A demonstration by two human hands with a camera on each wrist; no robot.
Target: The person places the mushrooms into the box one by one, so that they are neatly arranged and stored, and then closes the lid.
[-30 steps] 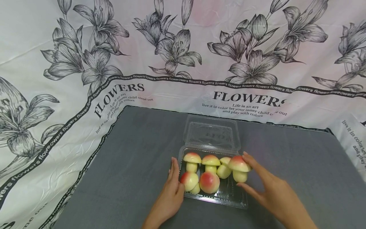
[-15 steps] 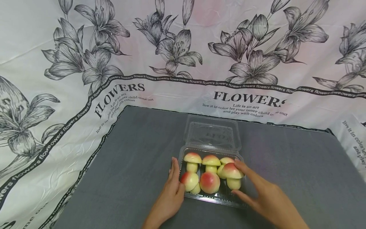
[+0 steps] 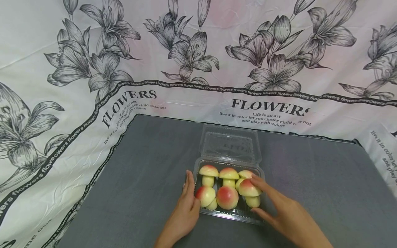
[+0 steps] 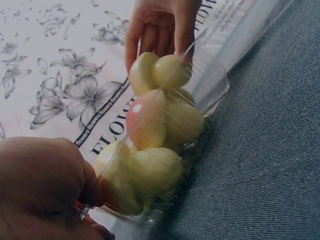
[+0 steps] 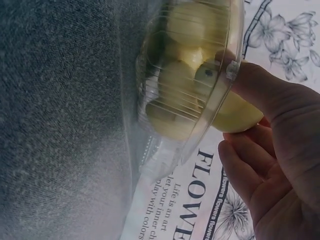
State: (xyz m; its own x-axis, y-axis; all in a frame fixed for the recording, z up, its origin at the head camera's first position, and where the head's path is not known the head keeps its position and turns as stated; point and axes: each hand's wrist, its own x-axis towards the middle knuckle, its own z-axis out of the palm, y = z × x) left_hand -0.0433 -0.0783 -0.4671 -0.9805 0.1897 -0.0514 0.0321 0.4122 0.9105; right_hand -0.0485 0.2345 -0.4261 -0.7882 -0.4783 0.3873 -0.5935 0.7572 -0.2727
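Observation:
A clear plastic clamshell box [image 3: 229,217] lies open on the dark table, holding several mushroom-shaped pieces with red-and-cream caps and pale stems. My left hand [image 3: 184,210] grips the box's left edge, thumb on the near side, as the left wrist view shows. Between the thumb and fingers of my right hand [image 3: 286,213] is one toy-like mushroom [image 3: 250,188], held over the right front part of the box with its stem pointing down and its cap overlapping the mushroom [image 3: 245,174] behind. In front on the left sit a tilted mushroom [image 3: 205,196] and a cap-up mushroom [image 3: 227,197].
The box's hinged lid [image 3: 230,144] is folded back flat behind it, towards the far table edge. A dark grey cloth covers the table [image 3: 149,172]. White fabric [image 3: 186,103] printed with flowers hangs along the back and left sides.
My right hand has carried its mushroom left and down, from over the box's right edge into the right front part of the box. The left hand stays at the left edge.

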